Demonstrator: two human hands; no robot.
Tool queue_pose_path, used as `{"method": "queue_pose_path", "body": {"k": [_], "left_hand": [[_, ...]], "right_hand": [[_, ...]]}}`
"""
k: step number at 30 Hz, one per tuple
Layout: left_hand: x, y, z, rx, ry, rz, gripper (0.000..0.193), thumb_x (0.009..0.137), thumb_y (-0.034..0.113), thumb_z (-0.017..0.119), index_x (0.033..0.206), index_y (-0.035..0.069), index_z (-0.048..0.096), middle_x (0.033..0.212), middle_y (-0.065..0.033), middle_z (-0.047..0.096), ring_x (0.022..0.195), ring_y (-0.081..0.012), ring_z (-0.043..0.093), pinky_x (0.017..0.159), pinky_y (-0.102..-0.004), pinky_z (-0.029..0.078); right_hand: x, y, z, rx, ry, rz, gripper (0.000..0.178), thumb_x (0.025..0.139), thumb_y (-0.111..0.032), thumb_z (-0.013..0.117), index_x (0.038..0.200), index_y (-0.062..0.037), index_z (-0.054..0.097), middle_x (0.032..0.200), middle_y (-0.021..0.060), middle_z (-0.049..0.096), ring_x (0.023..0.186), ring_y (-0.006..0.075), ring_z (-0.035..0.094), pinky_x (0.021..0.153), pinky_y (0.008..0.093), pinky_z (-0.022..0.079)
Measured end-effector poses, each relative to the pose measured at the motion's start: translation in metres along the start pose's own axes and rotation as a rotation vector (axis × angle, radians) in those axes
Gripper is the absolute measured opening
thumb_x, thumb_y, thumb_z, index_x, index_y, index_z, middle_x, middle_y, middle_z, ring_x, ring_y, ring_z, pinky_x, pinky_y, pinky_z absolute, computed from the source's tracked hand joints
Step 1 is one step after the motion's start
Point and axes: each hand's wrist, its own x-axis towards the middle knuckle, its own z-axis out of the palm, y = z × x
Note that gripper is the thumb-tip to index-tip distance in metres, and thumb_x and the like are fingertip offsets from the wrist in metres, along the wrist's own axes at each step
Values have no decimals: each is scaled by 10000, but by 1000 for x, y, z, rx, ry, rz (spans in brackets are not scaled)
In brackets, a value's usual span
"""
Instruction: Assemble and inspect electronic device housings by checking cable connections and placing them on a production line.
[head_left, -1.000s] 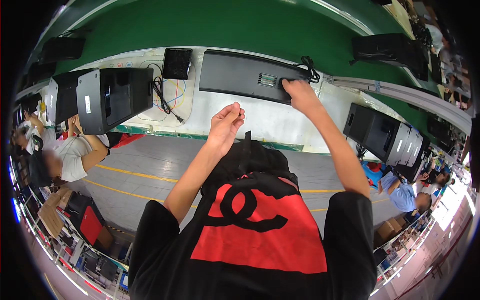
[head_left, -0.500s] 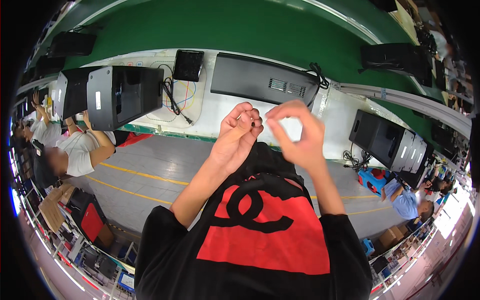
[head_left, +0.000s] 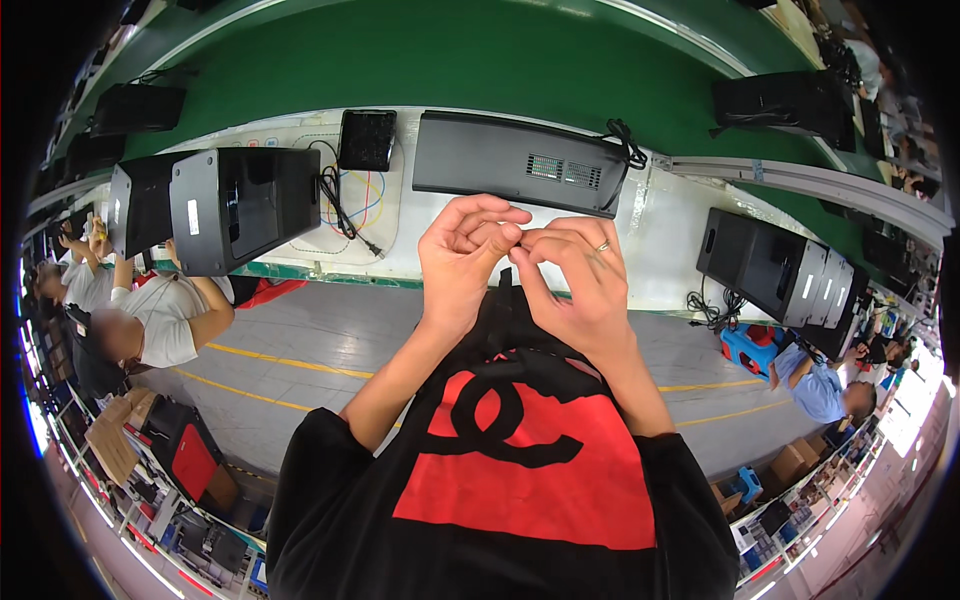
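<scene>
My left hand [head_left: 463, 258] is raised in front of my chest, its fingers curled and thumb pressed in. Against its fingertips meets my right hand [head_left: 583, 272], also pinched, with a ring on one finger. Whatever lies between the fingertips is too small or hidden to make out. Just beyond the hands, on the white bench top [head_left: 390, 245], a long dark grey casing [head_left: 480, 155] with two vent grilles lies flat. A coiled black cable [head_left: 625, 142] rests at its right end.
To the left stand black box-shaped units [head_left: 255, 205], a plug cable [head_left: 345, 215] and a small black tray [head_left: 367, 140]. More units [head_left: 765, 265] sit at right. Beyond the bench runs a green conveyor belt [head_left: 470, 60]. Other people work at both sides; a blue stool [head_left: 750, 350] is right.
My right hand has turned and come in to the left, so both hands' fingertips now meet. The left hand's fingers have shifted toward the right hand.
</scene>
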Motion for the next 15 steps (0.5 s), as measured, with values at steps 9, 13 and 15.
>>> {"method": "queue_pose_path", "body": {"k": [9, 13, 15], "left_hand": [[-4, -4, -13, -89, -42, -146, 272, 825, -30, 668, 1069, -31, 547, 978, -137, 646, 888, -166, 645, 788, -261, 526], [-5, -14, -22, -87, -83, -220, 317, 823, -52, 656, 1113, -20, 530, 967, -106, 637, 903, -141, 628, 804, -253, 510], [-4, -20, -28, -60, -103, -255, 332, 830, -50, 646, 1135, -12, 520, 983, -100, 632, 914, -135, 621, 800, -258, 503]], "right_hand": [[-18, 11, 11, 140, 149, 105, 270, 667, 102, 735, 747, -32, 515, 784, 72, 686, 740, 203, 617, 612, 270, 484], [-29, 13, 13, 137, 120, 124, 260, 678, 95, 731, 751, -28, 515, 781, 76, 685, 740, 208, 624, 606, 271, 487], [-36, 16, 16, 153, 89, 207, 248, 690, 93, 722, 758, -26, 516, 774, 73, 678, 731, 206, 622, 617, 277, 485]]}}
